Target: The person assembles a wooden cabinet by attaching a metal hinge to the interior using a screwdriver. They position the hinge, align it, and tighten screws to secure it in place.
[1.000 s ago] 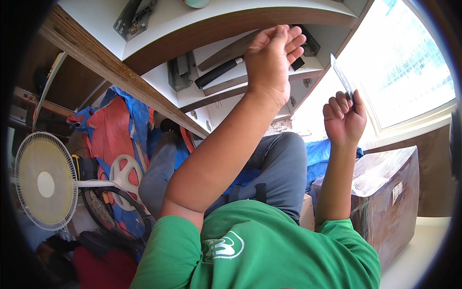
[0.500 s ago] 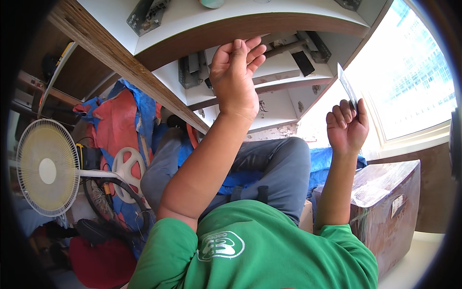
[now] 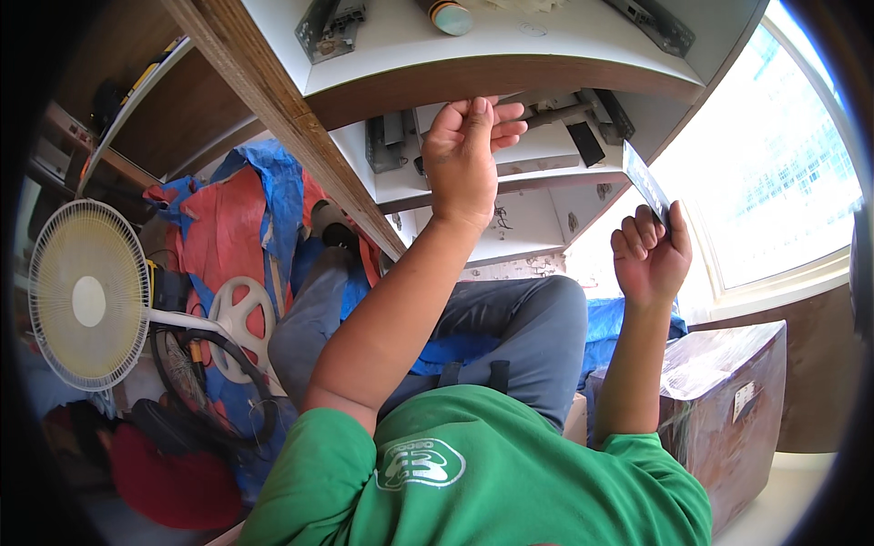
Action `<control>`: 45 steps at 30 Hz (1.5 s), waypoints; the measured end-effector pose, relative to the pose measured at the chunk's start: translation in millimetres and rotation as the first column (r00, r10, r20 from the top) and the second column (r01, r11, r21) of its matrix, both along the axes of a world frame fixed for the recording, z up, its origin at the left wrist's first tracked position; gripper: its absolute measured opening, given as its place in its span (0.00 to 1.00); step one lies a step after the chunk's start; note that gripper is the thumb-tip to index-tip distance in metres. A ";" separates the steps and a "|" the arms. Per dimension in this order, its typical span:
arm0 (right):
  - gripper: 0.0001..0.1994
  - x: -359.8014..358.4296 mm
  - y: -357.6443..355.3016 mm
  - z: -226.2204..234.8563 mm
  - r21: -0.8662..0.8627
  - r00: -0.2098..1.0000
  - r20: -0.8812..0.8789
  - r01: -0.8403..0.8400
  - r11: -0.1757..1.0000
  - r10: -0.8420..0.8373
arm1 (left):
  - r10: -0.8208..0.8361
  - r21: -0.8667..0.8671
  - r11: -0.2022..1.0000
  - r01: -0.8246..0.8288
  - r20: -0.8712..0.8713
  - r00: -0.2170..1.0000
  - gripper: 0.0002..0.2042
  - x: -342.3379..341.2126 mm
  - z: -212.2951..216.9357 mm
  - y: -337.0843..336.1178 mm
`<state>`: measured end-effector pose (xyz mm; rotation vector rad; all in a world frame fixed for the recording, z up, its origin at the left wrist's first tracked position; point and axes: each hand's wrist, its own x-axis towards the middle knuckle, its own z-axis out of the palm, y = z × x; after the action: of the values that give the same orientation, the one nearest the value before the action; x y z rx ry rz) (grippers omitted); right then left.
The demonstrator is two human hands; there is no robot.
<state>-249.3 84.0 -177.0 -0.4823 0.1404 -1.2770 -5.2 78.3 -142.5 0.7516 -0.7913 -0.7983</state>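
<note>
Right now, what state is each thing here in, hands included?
Left hand: open, loosely curled, nothing seen in it
Right hand: closed on the sheet
Sheet: held up, tilted
Cabinet: open-fronted, partly filled
Box: wrapped in clear plastic
Tarp: crumpled
Fan: spinning or still, cannot tell

Left hand covers parts of the white shelf and a dark item behind it; can't tell if the hand touches the brown shelf edge. Right hand hides the lower end of the thin plate. Top edge clips the round-ended cylinder and pale fibrous clump; label on the wrapped box too small to read.
</note>
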 end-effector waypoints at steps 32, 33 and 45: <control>0.22 89.0 -160.8 240.7 -0.575 -0.792 -0.267 -0.326 0.750 -0.549 | -0.498 0.835 0.550 -0.035 0.361 0.788 0.16 128.6 -347.6 231.5; 0.23 98.1 -151.0 239.3 -0.659 -0.703 -0.248 -0.382 0.648 -0.667 | -0.494 0.813 0.581 -0.041 0.392 0.776 0.16 128.4 -348.7 230.1; 0.21 266.0 -101.4 236.2 -0.355 -0.568 -0.394 -0.631 0.689 -0.723 | -0.497 0.856 0.510 0.081 0.216 0.840 0.15 129.8 -336.9 240.5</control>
<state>16.8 -17.4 59.3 -2.7170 1.5361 -0.1580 124.7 318.8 -479.4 1.7466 -0.9614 -1.3912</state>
